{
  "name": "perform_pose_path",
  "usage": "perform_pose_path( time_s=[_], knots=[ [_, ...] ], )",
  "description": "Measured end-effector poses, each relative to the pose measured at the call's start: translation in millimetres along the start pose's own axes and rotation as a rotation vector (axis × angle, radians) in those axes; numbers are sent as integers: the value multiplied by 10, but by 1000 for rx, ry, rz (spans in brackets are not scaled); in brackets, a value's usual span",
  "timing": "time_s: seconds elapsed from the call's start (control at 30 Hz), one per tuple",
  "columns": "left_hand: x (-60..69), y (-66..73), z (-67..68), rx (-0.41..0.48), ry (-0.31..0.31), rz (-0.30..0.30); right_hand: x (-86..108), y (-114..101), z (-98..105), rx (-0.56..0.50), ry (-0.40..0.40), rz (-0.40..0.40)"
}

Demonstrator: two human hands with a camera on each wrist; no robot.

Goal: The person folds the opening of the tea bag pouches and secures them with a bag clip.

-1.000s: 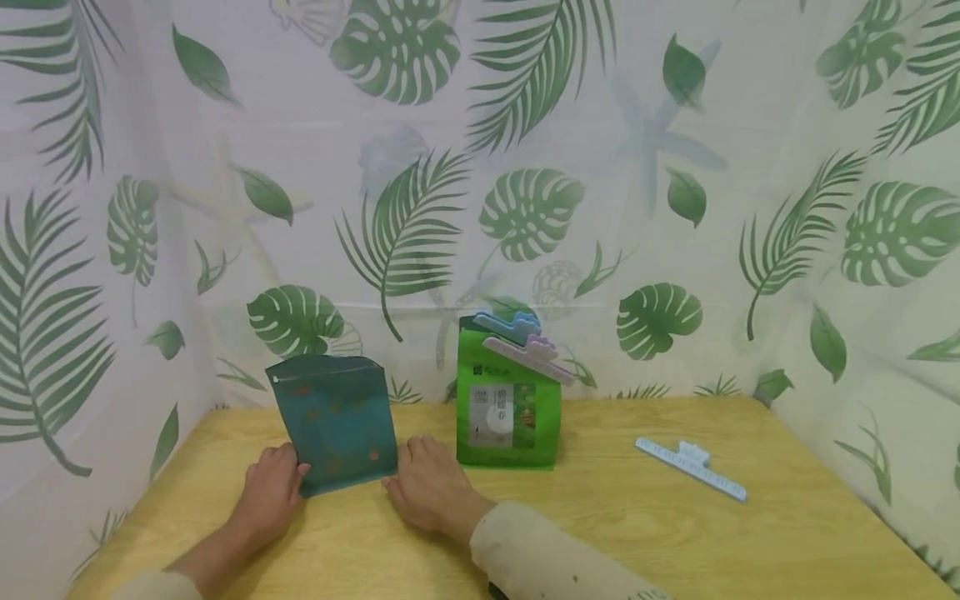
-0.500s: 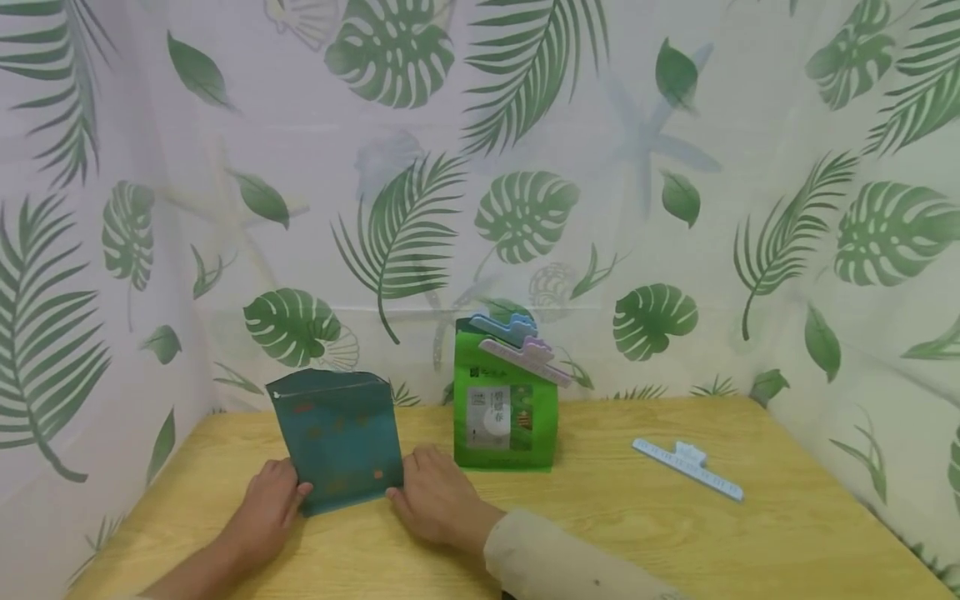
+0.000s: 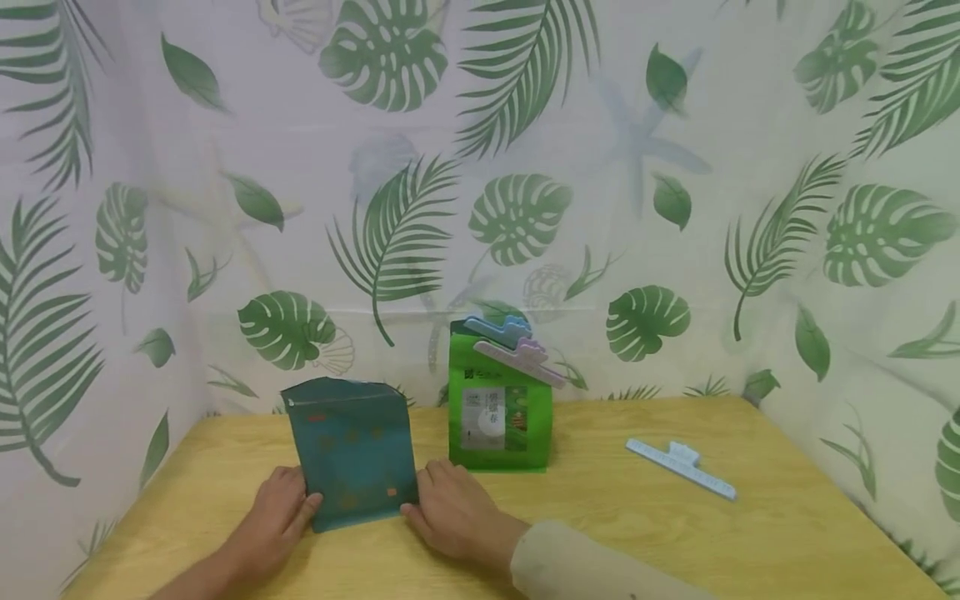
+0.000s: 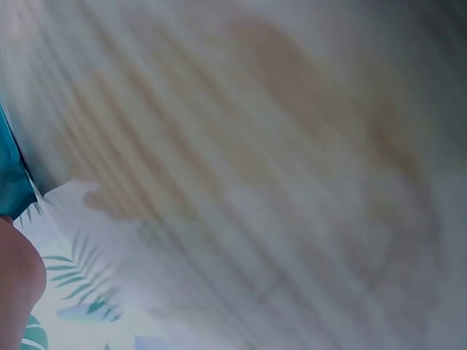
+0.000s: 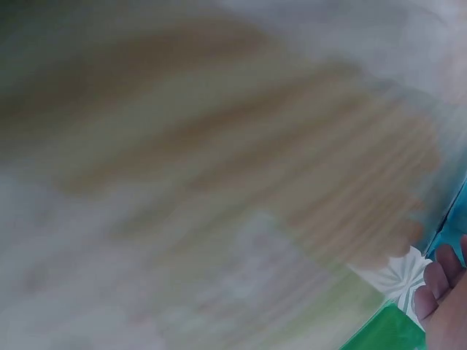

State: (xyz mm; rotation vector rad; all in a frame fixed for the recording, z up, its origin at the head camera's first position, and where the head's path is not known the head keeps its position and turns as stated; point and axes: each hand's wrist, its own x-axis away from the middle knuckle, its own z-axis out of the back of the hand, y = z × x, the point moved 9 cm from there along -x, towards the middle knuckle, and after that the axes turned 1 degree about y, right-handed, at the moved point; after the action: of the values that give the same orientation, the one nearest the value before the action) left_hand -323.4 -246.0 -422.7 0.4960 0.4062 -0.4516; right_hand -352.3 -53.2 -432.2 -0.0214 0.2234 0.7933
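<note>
A dark teal pouch bag (image 3: 352, 450) stands upright on the table, leaning slightly, its top edge spread a little. My left hand (image 3: 273, 517) holds its lower left edge, thumb towards the front. At the lower right edge my right hand (image 3: 457, 517) grips it, the thumb low near the bottom corner. In the left wrist view only a strip of the teal bag and part of the hand (image 4: 18, 284) show at the left border. The right wrist view has curled fingers (image 5: 436, 281) beside the teal bag (image 5: 454, 219); blurred cloth fills most of both wrist views.
Right of the teal bag stands a bright green tea bag (image 3: 536, 442), with a blue clip (image 3: 495, 331) and a pink clip (image 3: 517, 360) across its top. A light blue sealing clip (image 3: 678, 468) lies on the wooden table (image 3: 637, 542). Leaf-printed cloth (image 3: 420, 233) hangs behind.
Both hands have drawn the teal bag nearer to me and slightly right, towards the green bag's side. The head view has shifted a little; the green bag and loose clip stay put.
</note>
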Motion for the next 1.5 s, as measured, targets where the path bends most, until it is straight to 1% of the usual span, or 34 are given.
perform_pose_path(
  time_s=[0.13,0.3,0.33,0.4,0.47,0.5,0.57,0.6,0.73,0.8,0.83,0.93,1.07,1.13,1.2,1.33,1.4,1.5],
  knots=[
    [14,37,-9,110,-3,47,81,35,6,0,-12,9],
    [-24,61,-52,221,-18,113,172,97,22,-11,-27,5],
    [-32,63,-65,240,-20,121,192,103,31,-14,-22,10],
    [-41,81,-82,243,-11,110,226,111,51,-24,-5,28],
    [-47,114,-84,218,11,76,260,111,74,-33,18,51],
    [-50,139,-92,191,17,50,277,113,89,-41,29,60],
    [-50,195,-110,106,23,5,313,119,103,-49,46,74],
    [-52,221,-124,71,19,-7,333,125,112,-50,53,78],
    [-70,305,-224,-44,-34,-17,407,174,128,-41,68,76],
    [-82,345,-263,-71,-48,-20,443,195,147,-36,79,79],
    [-87,366,-274,-90,-46,-26,457,204,157,-33,87,83],
    [-91,442,-295,-153,-19,-68,503,207,205,-28,116,106],
    [-73,574,-318,-241,47,-161,570,232,254,-15,128,111],
    [-75,642,-331,-257,69,-195,613,248,281,-7,142,121],
    [-87,689,-358,-251,73,-207,657,270,308,2,162,129],
    [-127,731,-440,-244,57,-206,743,315,344,39,235,157],
    [-144,752,-482,-249,49,-205,780,350,349,47,255,155],
    [-172,801,-533,-271,44,-210,838,402,363,32,281,155]
  ],
)
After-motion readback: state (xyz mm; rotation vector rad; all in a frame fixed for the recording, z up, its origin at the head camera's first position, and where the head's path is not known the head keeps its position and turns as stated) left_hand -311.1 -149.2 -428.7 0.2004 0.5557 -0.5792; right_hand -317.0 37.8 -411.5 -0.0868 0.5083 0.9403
